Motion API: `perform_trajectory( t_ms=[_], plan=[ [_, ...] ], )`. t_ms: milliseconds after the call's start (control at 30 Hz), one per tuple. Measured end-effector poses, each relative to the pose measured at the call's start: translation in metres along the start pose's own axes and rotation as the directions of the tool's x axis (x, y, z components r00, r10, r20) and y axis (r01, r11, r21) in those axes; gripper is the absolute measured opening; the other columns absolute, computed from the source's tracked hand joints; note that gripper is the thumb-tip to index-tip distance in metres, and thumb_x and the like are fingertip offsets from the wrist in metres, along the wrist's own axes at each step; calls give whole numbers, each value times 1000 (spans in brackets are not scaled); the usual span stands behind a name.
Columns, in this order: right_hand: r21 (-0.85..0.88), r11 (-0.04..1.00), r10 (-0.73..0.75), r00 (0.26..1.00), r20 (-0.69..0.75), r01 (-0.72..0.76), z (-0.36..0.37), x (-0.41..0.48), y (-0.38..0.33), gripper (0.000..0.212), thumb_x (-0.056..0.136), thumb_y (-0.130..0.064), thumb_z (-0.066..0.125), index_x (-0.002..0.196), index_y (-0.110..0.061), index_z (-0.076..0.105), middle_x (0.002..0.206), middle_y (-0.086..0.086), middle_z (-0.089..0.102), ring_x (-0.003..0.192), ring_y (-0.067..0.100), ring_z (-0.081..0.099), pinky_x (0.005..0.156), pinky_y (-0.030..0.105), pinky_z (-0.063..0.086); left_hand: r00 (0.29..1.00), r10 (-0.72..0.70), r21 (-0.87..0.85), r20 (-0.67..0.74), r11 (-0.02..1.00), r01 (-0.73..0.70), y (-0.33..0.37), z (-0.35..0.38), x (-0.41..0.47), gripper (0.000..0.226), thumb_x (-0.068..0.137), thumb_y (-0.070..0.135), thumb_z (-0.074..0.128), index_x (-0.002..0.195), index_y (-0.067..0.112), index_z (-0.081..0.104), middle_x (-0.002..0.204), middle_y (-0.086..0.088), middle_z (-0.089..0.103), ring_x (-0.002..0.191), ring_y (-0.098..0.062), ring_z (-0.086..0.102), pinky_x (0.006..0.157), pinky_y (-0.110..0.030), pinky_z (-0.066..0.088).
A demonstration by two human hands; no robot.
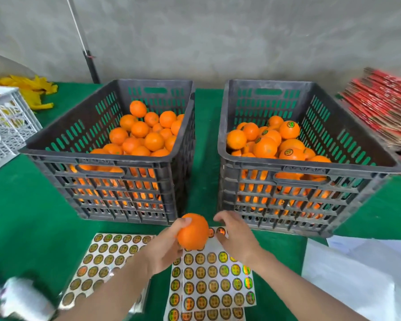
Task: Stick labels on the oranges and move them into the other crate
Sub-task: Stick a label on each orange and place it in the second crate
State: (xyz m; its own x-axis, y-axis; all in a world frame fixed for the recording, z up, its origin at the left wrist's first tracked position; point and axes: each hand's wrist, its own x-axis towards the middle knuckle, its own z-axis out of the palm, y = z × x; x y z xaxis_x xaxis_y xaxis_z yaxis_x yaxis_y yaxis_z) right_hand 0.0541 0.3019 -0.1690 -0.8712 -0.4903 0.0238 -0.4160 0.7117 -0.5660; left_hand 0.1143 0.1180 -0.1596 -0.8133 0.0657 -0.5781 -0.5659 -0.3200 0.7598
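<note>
Orange (192, 231) clasped in left grip (164, 249); right grip (236, 237) over label sheet (213, 283), its hold cannot be told

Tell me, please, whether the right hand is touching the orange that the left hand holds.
Apart. The head view shows a strip of the label sheet between the right hand and the orange, which the left hand grips.

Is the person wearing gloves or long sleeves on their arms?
No gloves: the left hand and right hand are bare. The left forearm and right forearm are bare too; no sleeve, watch, bracelet or ring shows.
</note>
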Motion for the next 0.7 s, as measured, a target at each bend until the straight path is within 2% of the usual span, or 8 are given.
perform_trajectory(
  t_ms=[67, 100, 233, 300, 400, 500, 567, 700],
  plan=[
    [-148, 988, -72, 988, -134, 52, 9, -11, -4, 20, 92, -30, 54, 109, -19, 57, 113, -6, 48, 111, 13, 39, 99, 28, 29, 1000, 2, -64, -29, 998, -4, -3, 5, 3, 72, 61, 53, 78, 118, 18, 53, 103, -12, 72, 96, -28, 67, 79, -36, 50],
    [-177, 983, -83, 985, -151, 56, 15, -15, -8, 21, 93, -34, 52, 105, -19, 59, 108, -5, 49, 107, 14, 40, 95, 28, 29, 999, 1, -97, -32, 995, -4, -4, 7, 3, 68, 65, 52, 76, 118, 17, 52, 100, -13, 73, 93, -28, 68, 77, -36, 51],
    [-8, 994, 111, 986, -122, -113, 30, -23, -21, 23, 93, -36, 50, 99, -20, 65, 103, -3, 56, 102, 14, 49, 82, 23, 35, 1000, -23, -193, -8, 981, 21, -8, 6, 5, 69, 63, 53, 65, 117, 11, 54, 97, -16, 73, 85, -29, 71, 73, -36, 51],
    [-16, 990, 134, 984, -113, -137, 33, -23, -24, 22, 92, -35, 50, 97, -20, 66, 103, -2, 59, 101, 14, 50, 81, 23, 37, 1000, -24, -196, 8, 980, 25, -8, 7, 4, 69, 64, 51, 65, 117, 9, 54, 98, -18, 72, 86, -30, 70, 74, -37, 51],
    [-30, 988, 150, 985, -89, -153, 35, -23, -26, 21, 91, -35, 52, 93, -19, 65, 101, -3, 59, 99, 15, 51, 81, 25, 38, 999, -40, -163, 5, 986, 40, -6, 8, 3, 71, 64, 50, 66, 119, 8, 54, 103, -19, 71, 92, -30, 67, 76, -37, 51],
    [-41, 990, 128, 988, -90, -132, 36, -26, -29, 16, 92, -33, 51, 91, -20, 61, 100, -7, 57, 97, 11, 51, 78, 21, 34, 998, -61, -119, -33, 991, 57, -3, 10, 1, 74, 59, 51, 68, 118, 10, 54, 106, -18, 68, 90, -29, 65, 71, -34, 51],
    [-30, 993, 109, 989, -98, -113, 37, -29, -32, 13, 91, -30, 51, 88, -20, 59, 94, -8, 57, 92, 9, 50, 76, 19, 34, 996, -81, -100, -48, 992, 76, -3, 9, -1, 71, 59, 52, 68, 117, 12, 54, 105, -17, 67, 91, -29, 64, 74, -34, 51],
    [202, 958, 218, 974, -59, -202, 30, -36, -31, 13, 88, -15, 56, 76, -16, 60, 74, -12, 56, 72, 6, 53, 63, 12, 37, 997, -33, 67, -64, 997, 37, -4, -2, -6, 81, 57, 50, 74, 125, 13, 48, 116, -15, 60, 102, -27, 58, 84, -38, 47]
  ],
)
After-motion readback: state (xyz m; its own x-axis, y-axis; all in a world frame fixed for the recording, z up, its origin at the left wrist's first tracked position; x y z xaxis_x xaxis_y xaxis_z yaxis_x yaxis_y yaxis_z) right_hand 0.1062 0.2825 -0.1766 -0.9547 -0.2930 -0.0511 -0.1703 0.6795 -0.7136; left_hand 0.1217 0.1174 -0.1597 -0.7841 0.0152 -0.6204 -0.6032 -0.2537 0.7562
